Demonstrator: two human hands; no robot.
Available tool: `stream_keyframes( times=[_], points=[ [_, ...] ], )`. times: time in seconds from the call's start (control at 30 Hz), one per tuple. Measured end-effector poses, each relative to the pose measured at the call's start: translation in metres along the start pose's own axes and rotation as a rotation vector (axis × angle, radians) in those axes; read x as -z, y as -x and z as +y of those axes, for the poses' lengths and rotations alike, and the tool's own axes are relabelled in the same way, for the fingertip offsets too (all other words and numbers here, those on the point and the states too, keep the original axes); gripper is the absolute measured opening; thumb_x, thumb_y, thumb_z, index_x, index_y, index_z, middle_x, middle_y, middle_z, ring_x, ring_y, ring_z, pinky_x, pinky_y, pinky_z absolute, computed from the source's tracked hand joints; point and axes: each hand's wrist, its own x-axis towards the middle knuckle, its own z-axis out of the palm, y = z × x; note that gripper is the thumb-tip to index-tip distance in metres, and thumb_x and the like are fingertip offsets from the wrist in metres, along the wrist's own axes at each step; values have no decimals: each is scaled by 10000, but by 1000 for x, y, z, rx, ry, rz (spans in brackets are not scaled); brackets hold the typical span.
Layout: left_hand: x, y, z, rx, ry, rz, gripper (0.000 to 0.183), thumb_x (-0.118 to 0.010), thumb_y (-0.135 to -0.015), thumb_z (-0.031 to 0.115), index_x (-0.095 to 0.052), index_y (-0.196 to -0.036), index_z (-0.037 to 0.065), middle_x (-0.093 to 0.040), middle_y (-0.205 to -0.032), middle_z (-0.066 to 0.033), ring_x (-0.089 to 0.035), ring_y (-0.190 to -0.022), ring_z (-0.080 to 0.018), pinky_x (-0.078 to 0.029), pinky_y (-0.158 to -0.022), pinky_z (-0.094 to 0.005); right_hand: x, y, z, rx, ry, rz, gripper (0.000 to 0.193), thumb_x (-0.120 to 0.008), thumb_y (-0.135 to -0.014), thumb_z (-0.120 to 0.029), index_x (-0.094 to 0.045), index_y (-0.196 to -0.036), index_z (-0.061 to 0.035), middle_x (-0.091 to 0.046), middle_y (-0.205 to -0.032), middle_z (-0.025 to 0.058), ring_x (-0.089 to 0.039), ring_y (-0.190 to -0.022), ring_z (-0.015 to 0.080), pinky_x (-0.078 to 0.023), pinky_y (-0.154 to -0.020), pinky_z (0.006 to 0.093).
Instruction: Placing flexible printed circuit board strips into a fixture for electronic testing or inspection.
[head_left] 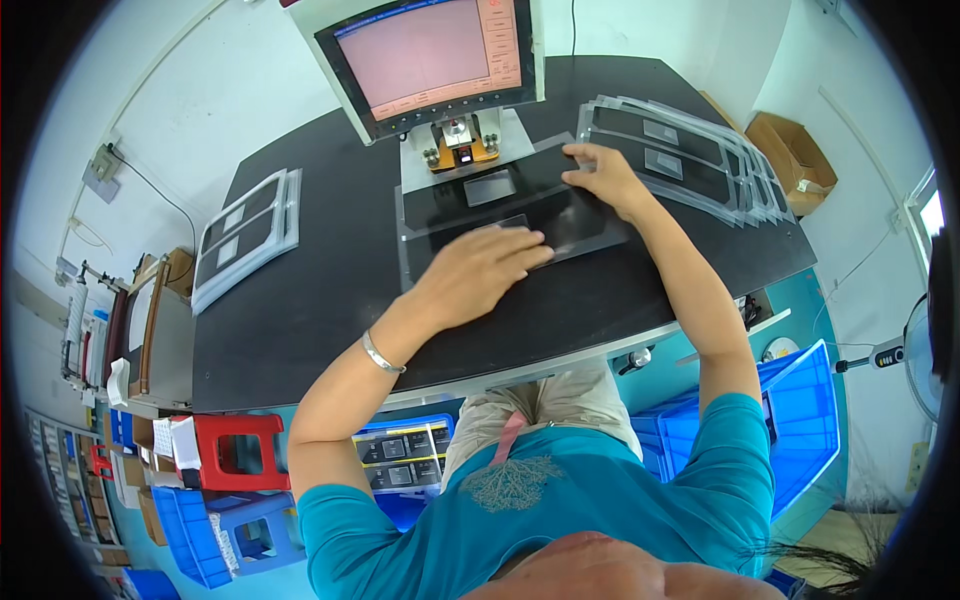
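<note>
A clear plastic sheet with black panels and small window cut-outs (580,228) lies on the dark table, its far part under the machine's head (462,150). My left hand (485,268) rests flat on the near panel, fingers stretched out and covering part of it. At the sheet's far right edge is my right hand (607,180), thumb and forefinger apart and touching the sheet. A fanned pile of similar sheets (690,160) lies just right of that hand. Another stack of these sheets (245,240) is on the table's left side.
A monitor (430,55) stands above the machine at the back. Beyond the table's right edge is a cardboard box (790,160). Below are blue bins (800,420), a red stool (240,450) and a blue crate of black panels (405,455) near my legs.
</note>
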Motion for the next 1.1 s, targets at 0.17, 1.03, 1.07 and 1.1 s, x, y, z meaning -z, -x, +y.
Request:
stream_keyframes(
  times=[0.17,1.03,1.07,1.1],
  points=[
    [35,44,-89,511,-283,247,262,-629,-902,158,-657,-1150,79,-650,-1215,-117,-595,-1156,-312,-477,-984,-403,39,-6,4,24,281,102,494,-708,-772,-107,-625,-1241,24,-644,-1228,227,-600,-1182,309,-451,-1002,365],
    [97,187,-197,1429,-946,183,325,-501,-972,376,-701,-1069,138,-695,-1035,-123,-632,-1012,-357,-534,-787,-492,57,-13,37,5,180,215,507,-702,-756,-166,-647,-1238,-20,-667,-1190,201,-621,-1147,306,-462,-990,361],
    [101,185,-196,1452,-919,203,310,-508,-973,361,-711,-1034,136,-707,-984,-117,-650,-972,-350,-542,-756,-482,56,-13,37,6,180,214,507,-702,-756,-166,-647,-1238,-20,-667,-1190,201,-621,-1147,306,-462,-990,361],
    [104,182,-191,1456,-921,199,310,-508,-973,361,-711,-1034,136,-707,-984,-117,-650,-972,-350,-542,-756,-482,52,-13,33,-13,234,228,514,-696,-772,-147,-624,-1260,-3,-647,-1234,205,-603,-1185,313,-452,-1006,365]
  ],
)
